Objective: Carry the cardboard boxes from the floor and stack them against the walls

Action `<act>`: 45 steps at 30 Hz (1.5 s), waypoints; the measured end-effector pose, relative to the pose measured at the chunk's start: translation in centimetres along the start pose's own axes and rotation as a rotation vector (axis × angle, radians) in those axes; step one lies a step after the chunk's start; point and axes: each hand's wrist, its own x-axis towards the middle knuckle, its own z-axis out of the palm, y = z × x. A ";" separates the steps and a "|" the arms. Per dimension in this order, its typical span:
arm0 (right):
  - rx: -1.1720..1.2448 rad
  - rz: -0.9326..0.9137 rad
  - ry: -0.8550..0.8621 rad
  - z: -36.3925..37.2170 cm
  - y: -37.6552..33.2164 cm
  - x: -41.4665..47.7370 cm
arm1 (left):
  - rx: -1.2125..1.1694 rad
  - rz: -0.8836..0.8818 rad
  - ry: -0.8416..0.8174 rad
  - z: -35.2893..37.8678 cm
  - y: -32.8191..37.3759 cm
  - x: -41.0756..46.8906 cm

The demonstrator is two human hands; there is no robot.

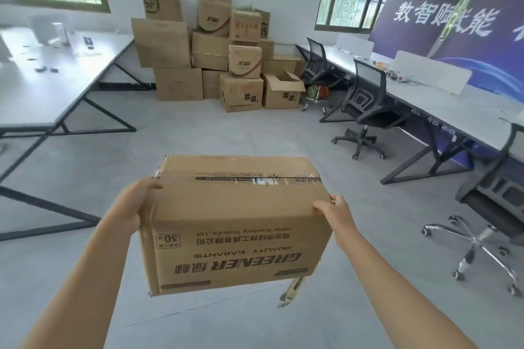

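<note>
The box (238,224) is brown cardboard, dull and a bit rough, with worn edges and shiny tape (255,178) along its top. Beyond the box, the stacked boxes (209,51) are the same dull cardboard. Under the box the floor (198,133) looks smooth and grey, maybe tile. Right of the box, a chair base (479,238) is shiny metal.

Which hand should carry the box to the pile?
Neither alone. The left hand grips the box at its left edge, the right hand at its right edge, so both share it. The left probably leads: the pile stands slightly leftward.
</note>
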 end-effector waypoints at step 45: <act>0.016 -0.331 -0.080 -2.4 -33.0 82.0 | -0.261 0.288 0.023 50.6 30.5 54.2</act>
